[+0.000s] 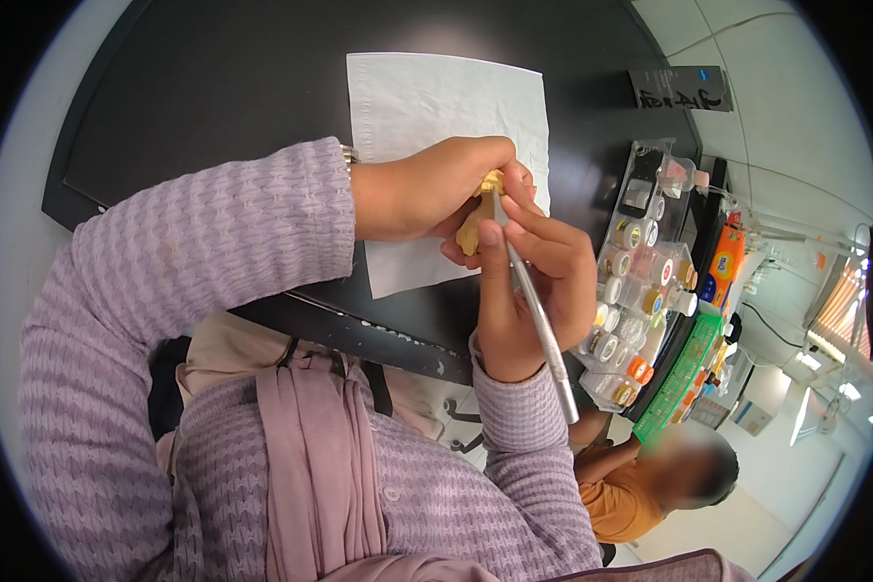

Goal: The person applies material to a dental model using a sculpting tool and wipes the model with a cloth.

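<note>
My left hand (436,189) is closed around a small yellow plaster piece (472,233) with lumpy, tooth-like bumps at its top. Part of the piece is hidden by my fingers. In a pen grip, my right hand (543,281) holds a slim silver metal carving tool (543,325). Its narrow end meets the yellow piece, while the thick handle slants down to the right. The fine tip is too small to make out. Both hands are above a white paper sheet (436,92) on the black table (233,78).
Several small jars with coloured lids sit in a clear plastic tray (616,388) on the right. Near them are a green box (684,373), an orange package (725,262) and a dark box (679,89). Another person in an orange shirt (616,504) sits at lower right.
</note>
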Available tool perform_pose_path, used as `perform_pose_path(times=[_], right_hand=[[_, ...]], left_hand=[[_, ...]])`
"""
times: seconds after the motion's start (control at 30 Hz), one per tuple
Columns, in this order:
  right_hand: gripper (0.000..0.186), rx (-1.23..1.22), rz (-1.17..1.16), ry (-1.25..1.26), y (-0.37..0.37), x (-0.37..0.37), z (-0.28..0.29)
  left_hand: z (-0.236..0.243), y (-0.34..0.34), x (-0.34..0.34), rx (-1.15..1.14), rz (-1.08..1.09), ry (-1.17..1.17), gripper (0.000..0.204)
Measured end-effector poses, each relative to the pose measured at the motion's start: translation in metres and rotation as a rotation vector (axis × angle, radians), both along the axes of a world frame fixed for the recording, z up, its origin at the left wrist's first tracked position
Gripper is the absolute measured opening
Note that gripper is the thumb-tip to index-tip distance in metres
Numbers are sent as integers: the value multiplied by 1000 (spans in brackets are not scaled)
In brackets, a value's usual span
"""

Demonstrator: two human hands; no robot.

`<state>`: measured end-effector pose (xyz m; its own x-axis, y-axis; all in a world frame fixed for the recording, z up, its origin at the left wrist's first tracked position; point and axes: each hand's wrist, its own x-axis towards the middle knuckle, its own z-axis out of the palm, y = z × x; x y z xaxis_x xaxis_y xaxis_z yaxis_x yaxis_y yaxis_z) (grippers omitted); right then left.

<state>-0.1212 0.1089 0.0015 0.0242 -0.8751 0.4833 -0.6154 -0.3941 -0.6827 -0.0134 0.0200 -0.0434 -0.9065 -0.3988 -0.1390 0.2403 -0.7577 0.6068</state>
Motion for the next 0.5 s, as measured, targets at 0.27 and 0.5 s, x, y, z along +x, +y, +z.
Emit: perform_pose_path(times=[0.27,0.5], right_hand=[[17,-15,27,-63,0,-6,-2],[18,-45,37,127,-2,-5,2]], left_hand=[[8,1,1,96,-39,-6,35],[-1,-2,-1,-30,-17,49,35]])
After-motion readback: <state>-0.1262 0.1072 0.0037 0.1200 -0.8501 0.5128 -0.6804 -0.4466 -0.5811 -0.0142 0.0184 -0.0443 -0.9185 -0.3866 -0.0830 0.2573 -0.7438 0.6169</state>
